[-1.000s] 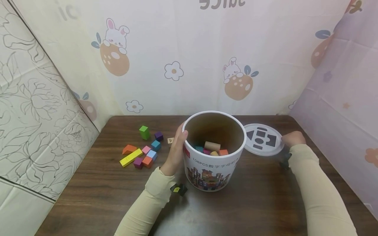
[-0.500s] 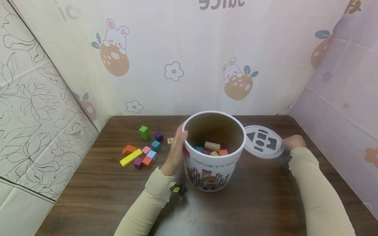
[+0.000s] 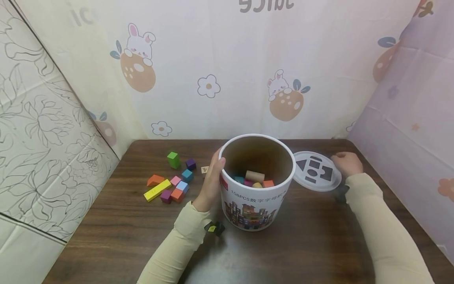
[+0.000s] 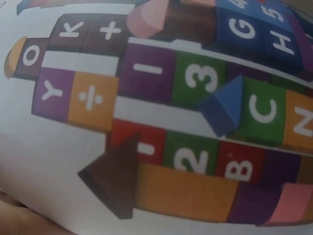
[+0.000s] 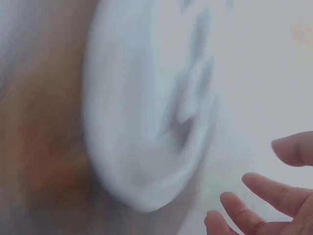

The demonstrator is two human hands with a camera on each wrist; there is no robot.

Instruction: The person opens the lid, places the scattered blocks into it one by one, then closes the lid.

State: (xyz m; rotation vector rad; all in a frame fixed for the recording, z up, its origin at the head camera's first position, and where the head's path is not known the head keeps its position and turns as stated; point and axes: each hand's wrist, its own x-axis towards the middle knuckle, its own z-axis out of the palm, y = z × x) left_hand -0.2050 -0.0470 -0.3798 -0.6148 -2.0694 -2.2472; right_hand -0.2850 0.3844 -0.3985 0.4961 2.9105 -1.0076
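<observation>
A white bucket (image 3: 253,207) with a printed block castle stands upright on the table, several toy blocks inside. My left hand (image 3: 210,183) grips its left side, thumb near the rim; the left wrist view is filled by the bucket's printed side (image 4: 146,137). To the right of the bucket lies a clear lid (image 3: 308,184) with cut-out shapes. My right hand (image 3: 348,163) is at the lid's right edge. In the right wrist view, the right-hand fingers (image 5: 274,193) are spread apart from the blurred lid (image 5: 122,122), holding nothing.
Loose wooden blocks lie left of the bucket: a yellow bar (image 3: 157,190), an orange arch (image 3: 155,180), a green block (image 3: 173,159), several small cubes (image 3: 177,195), and a number tile (image 3: 204,169). A patterned curtain (image 3: 237,110) hangs behind the table (image 3: 117,232).
The lid has shifted slightly toward me and settled. My right hand has let go of its edge and risen a little. My left hand and the bucket have stayed put.
</observation>
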